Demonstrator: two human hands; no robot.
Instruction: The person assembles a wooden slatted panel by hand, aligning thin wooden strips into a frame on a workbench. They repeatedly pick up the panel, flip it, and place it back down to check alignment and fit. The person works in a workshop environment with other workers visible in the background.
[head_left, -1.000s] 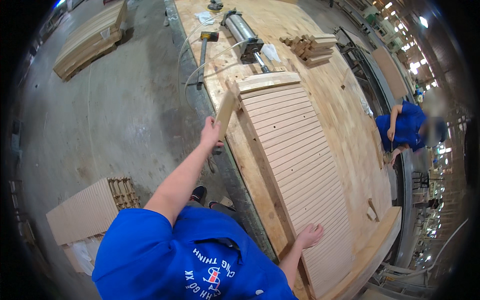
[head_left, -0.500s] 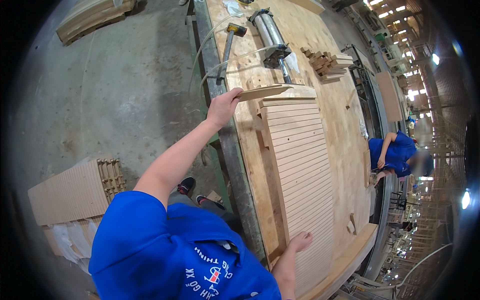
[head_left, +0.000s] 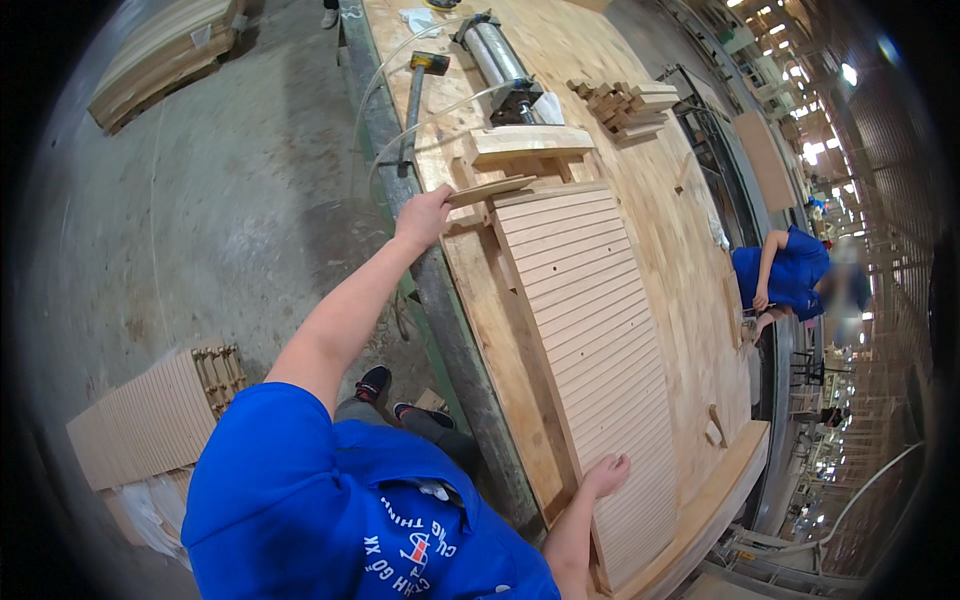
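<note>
A slatted wooden panel (head_left: 590, 330) lies lengthwise on the plywood-topped workbench. At its far end, my left hand (head_left: 425, 215) is closed on one end of a thin wooden strip (head_left: 490, 190), whose other end lies by the panel's end rail. My right hand (head_left: 605, 477) is over the panel's near part, fingers curled; what they hold, if anything, is hidden. Beyond the panel, a wooden pressing block (head_left: 530, 144) stands in front of a metal pneumatic cylinder (head_left: 495, 52), with a gap between block and panel.
A mallet (head_left: 417, 95) lies left of the cylinder, near air hoses. Short wood pieces (head_left: 625, 108) are piled at the far right. A wooden beam (head_left: 700, 510) borders the bench's near right. Another person in blue (head_left: 785, 275) works across it. Slatted panels (head_left: 150, 410) are stacked at left.
The cylinder's rod has drawn back and the pressing block has moved away from the panel. My left hand still holds the strip, now lower against the panel's far end.
</note>
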